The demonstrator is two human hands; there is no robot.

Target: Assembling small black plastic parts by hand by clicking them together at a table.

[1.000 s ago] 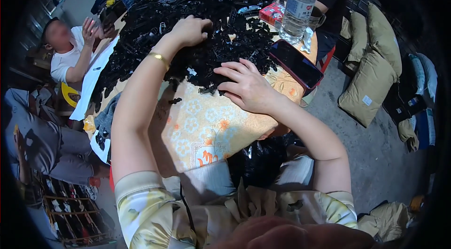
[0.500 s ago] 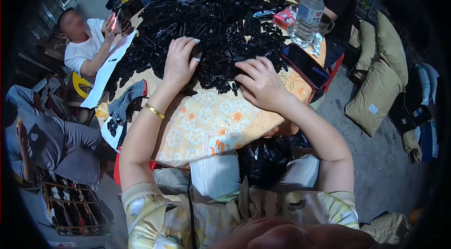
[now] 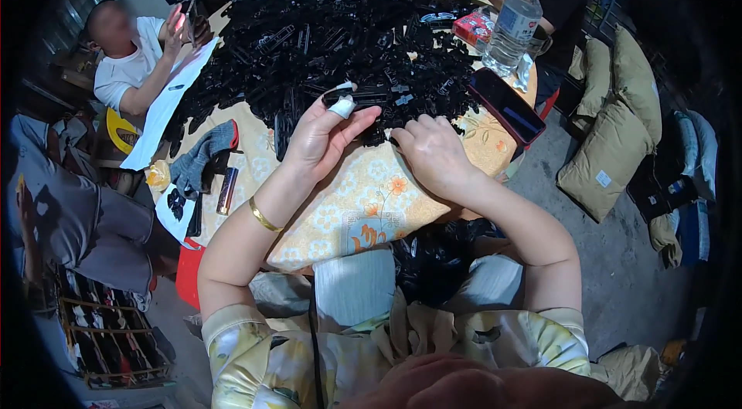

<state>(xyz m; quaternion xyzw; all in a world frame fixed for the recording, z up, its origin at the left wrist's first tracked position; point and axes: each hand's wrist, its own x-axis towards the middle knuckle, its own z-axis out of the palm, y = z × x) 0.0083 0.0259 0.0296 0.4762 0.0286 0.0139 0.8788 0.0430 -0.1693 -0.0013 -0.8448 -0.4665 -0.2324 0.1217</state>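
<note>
So the biggest thing here is the surface, covered in a pale orange flowery cloth, and most of its far part is buried under a huge pile of black pieces. The pile runs right down to both hands. Over on the left sits a person in a white shirt, and on the floor to the right there are some fat tan sacks leaning on each other. A long white sheet lies along the left edge of the surface. A clear bottle stands upright at the far right.

Now the hands: they're apart but near each other at the near edge of the pile. The left hand is turned palm inward, fingers bent; can't tell if a piece is pinched in there. The right hand is palm down with fingers curled against the pile, grip hidden.

Smaller stuff: a grey glove left of the left arm, a dark phone flat near the bottle, a red box just beside that bottle, a small dark tube near the glove, a gold bangle around the left wrist, and a white wrap on the left thumb.
</note>
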